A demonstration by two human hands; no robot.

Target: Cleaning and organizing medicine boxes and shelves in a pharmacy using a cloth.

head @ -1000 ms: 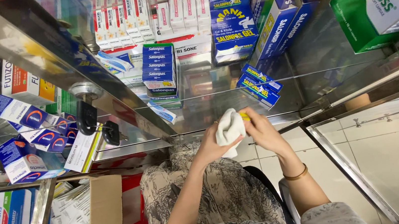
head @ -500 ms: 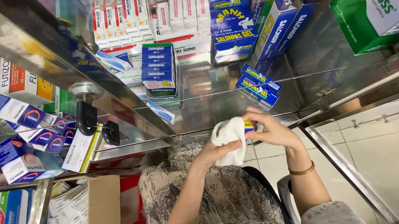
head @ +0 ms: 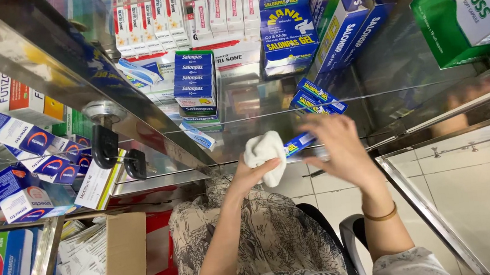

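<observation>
Left hand, grip closed on a white cloth; right hand, motion-blurred, grips a small blue box, mostly hidden, before the glass shelf.

A stack of dark blue boxes stood on the glass shelf, with white and red cartons lined up behind. A large green box sat to the right. A cardboard box stood below left.
</observation>
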